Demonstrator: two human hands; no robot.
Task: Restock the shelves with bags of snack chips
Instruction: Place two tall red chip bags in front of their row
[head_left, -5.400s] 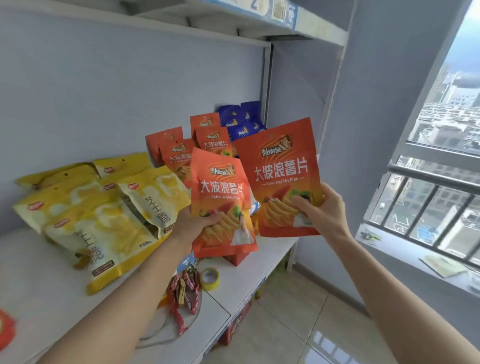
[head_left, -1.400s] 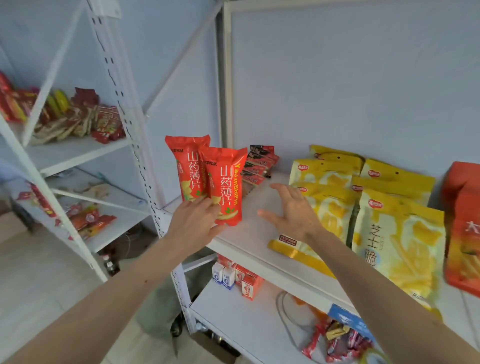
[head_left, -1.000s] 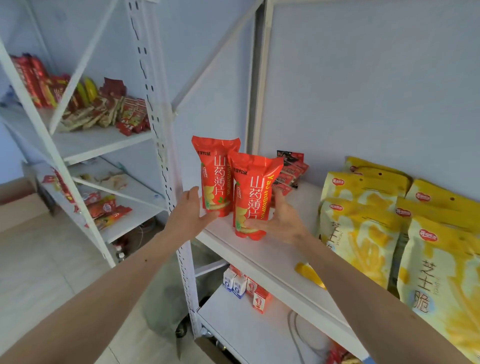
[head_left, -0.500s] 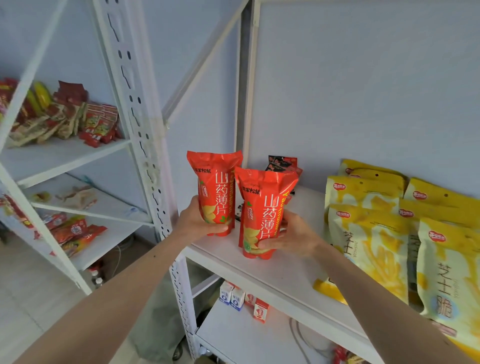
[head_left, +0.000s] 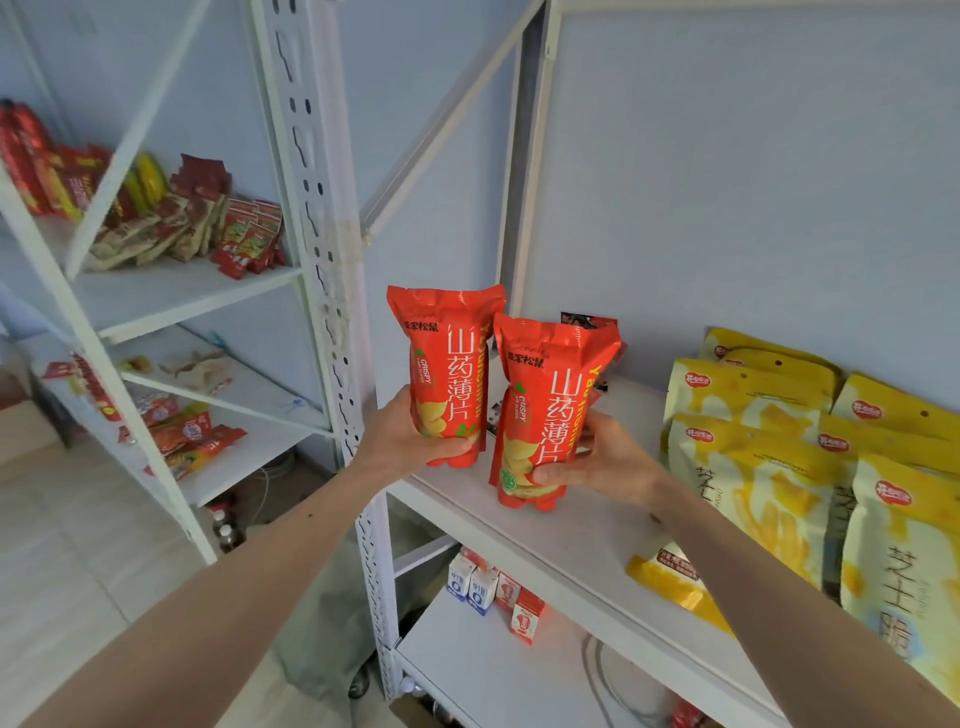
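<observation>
A white metal rack (head_left: 332, 291) fills the scene, its perforated upright running down the middle. To its right, a white shelf (head_left: 571, 540) extends along a pale blue wall (head_left: 753, 182). To its left, a second rack (head_left: 171, 296) holds two shelves of mixed red, yellow and tan snack packets (head_left: 171, 218).

On the right end of the shelf stands a group of large yellow bags (head_left: 769, 467), upright and overlapping one another in rows. One more yellow bag (head_left: 670, 577) lies flat at the shelf's front edge, partly hidden behind the right forearm.

Two bare arms reach in from the bottom of the frame. The left hand (head_left: 400, 441) grips the lower part of a tall red chip bag (head_left: 447, 374), fingers curled round its base and thumb across the front. This left bag is upright at the shelf's left front corner; whether its bottom rests on the shelf cannot be told. The right hand (head_left: 602, 462) grips a second, matching red bag (head_left: 545, 410), fingers wrapped behind and thumb pressed on the front near the bottom. This right bag stands upright with its base on the shelf, just beside the first and slightly nearer the camera.

Behind the two red bags, small dark packets (head_left: 587, 322) lean against the wall. On the lower shelf (head_left: 493, 670) stand small cartons (head_left: 493, 592), blue-and-white and red.
</observation>
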